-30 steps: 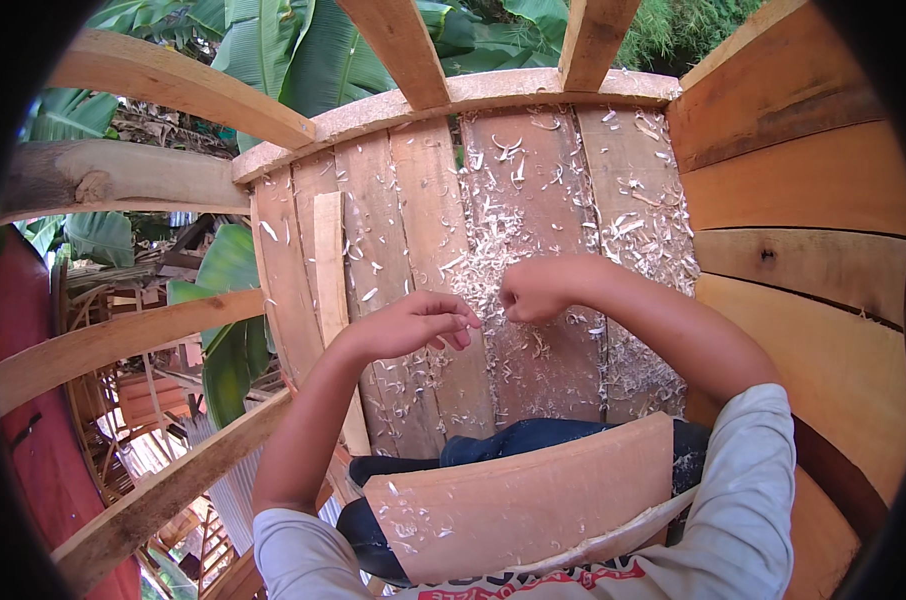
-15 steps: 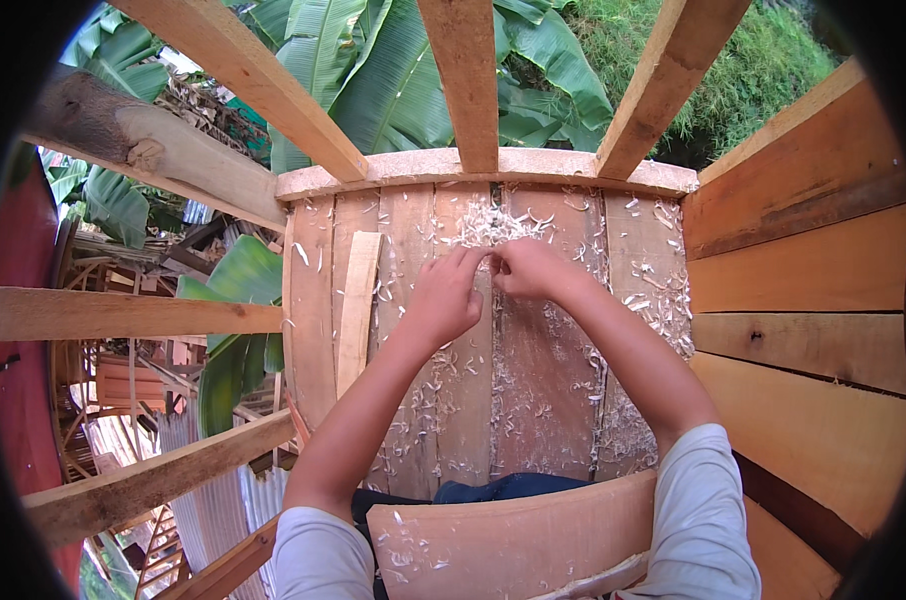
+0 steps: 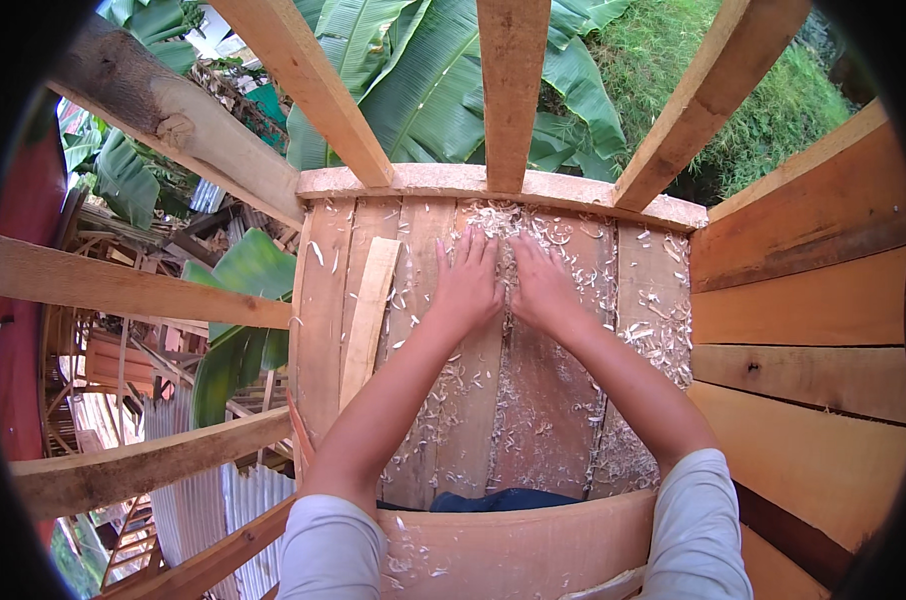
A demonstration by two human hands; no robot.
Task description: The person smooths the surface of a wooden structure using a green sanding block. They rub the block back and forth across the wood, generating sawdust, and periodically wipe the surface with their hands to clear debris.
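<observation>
Left hand and right hand side by side, backs up, over plank floor. Fingers stretched forward: left's little finger held apart, right's slightly fanned; can't tell how hard they press. Fingertips at pile of curly wood shavings, which lies by the far edge beam. Loose wooden strip left of left hand; wide board nearest the body.

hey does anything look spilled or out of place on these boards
Yes. Pale wood shavings litter the boards, heaped near the far beam, looking unswept. A wood strip also lies on top at left, apparently loose.
</observation>
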